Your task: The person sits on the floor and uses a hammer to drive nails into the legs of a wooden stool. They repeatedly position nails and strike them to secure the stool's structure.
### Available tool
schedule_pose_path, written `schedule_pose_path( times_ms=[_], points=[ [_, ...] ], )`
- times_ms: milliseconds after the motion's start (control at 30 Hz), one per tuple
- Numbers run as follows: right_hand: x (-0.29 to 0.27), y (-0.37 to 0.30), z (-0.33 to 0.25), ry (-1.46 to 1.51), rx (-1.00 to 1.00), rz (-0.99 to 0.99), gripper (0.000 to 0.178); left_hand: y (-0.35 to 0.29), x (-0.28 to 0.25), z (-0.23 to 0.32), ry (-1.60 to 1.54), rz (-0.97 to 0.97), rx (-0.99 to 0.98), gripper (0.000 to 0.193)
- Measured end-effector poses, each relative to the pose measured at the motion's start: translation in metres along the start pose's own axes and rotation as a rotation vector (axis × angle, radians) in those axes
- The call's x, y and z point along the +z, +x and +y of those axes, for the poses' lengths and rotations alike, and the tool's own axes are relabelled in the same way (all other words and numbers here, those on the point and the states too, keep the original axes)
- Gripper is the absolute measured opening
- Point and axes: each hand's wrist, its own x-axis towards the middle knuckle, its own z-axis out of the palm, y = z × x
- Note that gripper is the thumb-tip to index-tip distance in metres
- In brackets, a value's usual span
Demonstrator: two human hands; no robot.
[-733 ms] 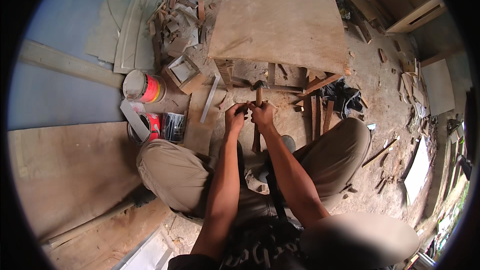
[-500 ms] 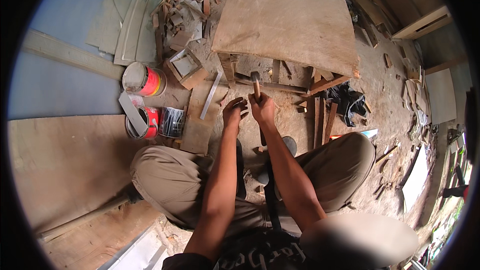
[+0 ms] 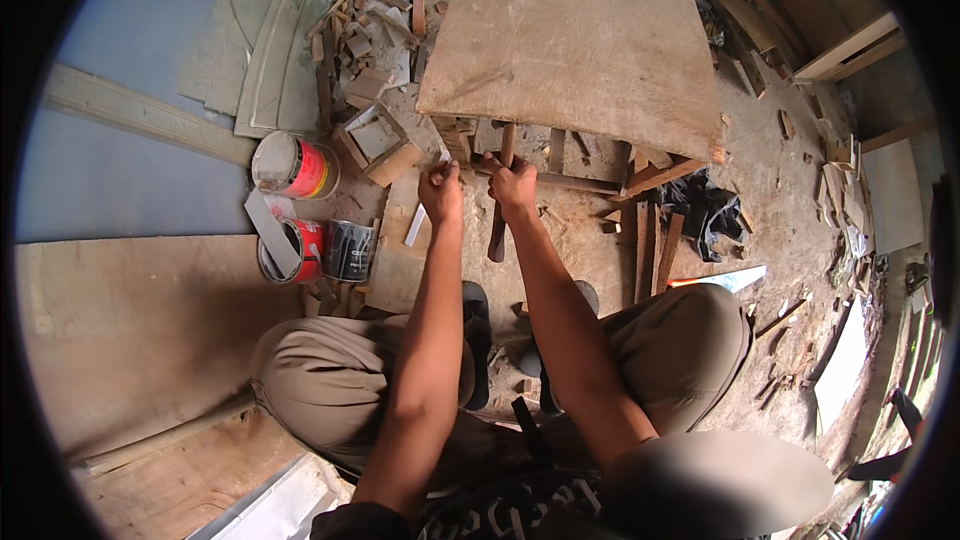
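My right hand (image 3: 514, 186) is wrapped round the wooden handle of a hammer (image 3: 498, 230). The handle's lower end points back toward me, while its upper end passes by the edge of the plywood top, where the head cannot be made out. Beside it, at the near left leg of a low wooden table (image 3: 570, 35), my left hand (image 3: 441, 192) is closed, fingertips pinched together near the wood. Whatever those fingers hold is too small or hidden to name. A pale flat strip (image 3: 415, 226) lies on a board below my left hand.
Paint cans (image 3: 296, 166) stand at the left, near a small wooden box frame (image 3: 380, 137). Wood offcuts (image 3: 372, 50) are heaped at the far left. Right of the table lie a black plastic bag (image 3: 703, 210) and several wood strips (image 3: 655, 250). A plywood sheet (image 3: 150, 320) is at the left.
Both hands have moved forward to the table's near left leg. The hammer has gone forward with my right hand, its head now out of sight. My left hand's fingers have closed.
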Motion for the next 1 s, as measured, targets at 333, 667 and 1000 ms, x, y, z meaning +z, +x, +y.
schedule_pose_path(
  times_ms=[333, 667, 1000],
  points=[
    [0.004, 0.004, 0.001, -0.142, -0.126, -0.011, 0.022, -0.003, 0.014, -0.006, -0.414, -0.153, -0.694, 0.017],
    [-0.008, 0.015, 0.004, -0.362, -0.172, -0.044, 0.026, 0.008, 0.039, -0.021, -0.645, -0.149, -0.829, 0.016],
    [-0.021, -0.012, -0.014, -0.574, -0.210, 0.090, 0.032, 0.010, 0.066, -0.030, -0.674, 0.204, -0.736, 0.013]
  ],
)
